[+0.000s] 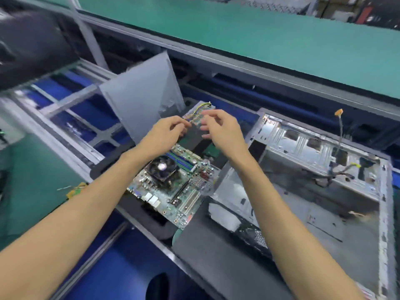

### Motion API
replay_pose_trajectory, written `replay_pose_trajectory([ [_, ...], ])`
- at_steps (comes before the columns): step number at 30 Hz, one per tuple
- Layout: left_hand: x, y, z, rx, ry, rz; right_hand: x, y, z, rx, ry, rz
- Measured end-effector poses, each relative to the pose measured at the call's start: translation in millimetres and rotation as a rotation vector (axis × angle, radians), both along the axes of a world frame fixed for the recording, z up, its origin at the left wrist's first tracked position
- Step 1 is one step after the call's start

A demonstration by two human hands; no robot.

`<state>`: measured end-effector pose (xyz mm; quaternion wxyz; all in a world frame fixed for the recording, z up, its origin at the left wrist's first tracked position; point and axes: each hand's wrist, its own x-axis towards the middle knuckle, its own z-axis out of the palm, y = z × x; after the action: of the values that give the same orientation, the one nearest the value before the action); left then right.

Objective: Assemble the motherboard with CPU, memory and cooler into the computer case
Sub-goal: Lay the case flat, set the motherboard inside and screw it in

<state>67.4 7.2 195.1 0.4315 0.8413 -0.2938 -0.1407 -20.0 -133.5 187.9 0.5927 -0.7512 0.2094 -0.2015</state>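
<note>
A green motherboard [173, 187] lies on a black foam pad, with a black cooler fan [162, 167] mounted on it and blue memory slots [180, 160] beside the fan. To its right lies the open metal computer case [303, 169], with loose cables inside. Both hands hover above the far end of the board. My left hand [166, 132] pinches thin yellow wires [198, 113] that run from a grey box [200, 111] behind the board. My right hand [220, 128] has its fingers curled near the same wires; whether it touches them is blurred.
A grey panel [142, 98] leans upright behind the board. A green shelf [259, 40] runs across the back. A metal conveyor frame [71, 109] over blue flooring lies to the left. A black foam block [216, 256] sits in front of the case. A cable with an orange plug [338, 112] rises from the case.
</note>
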Motion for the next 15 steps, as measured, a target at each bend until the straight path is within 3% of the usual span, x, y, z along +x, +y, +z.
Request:
replay_pose_trajectory([
  [5,39.3,59.8,-15.9,0.063,-0.014,0.109,41.2,63.3,-18.4,-0.021,0.098,0.007],
  [9,90.5,92.8,-53.7,0.222,0.047,0.150,57.3,94.2,-46.4,-0.047,0.292,-0.042],
  [15,132.2,110.5,-117.3,0.404,0.503,0.005,46.9,118.4,-98.8,-0.074,0.621,-0.197],
])
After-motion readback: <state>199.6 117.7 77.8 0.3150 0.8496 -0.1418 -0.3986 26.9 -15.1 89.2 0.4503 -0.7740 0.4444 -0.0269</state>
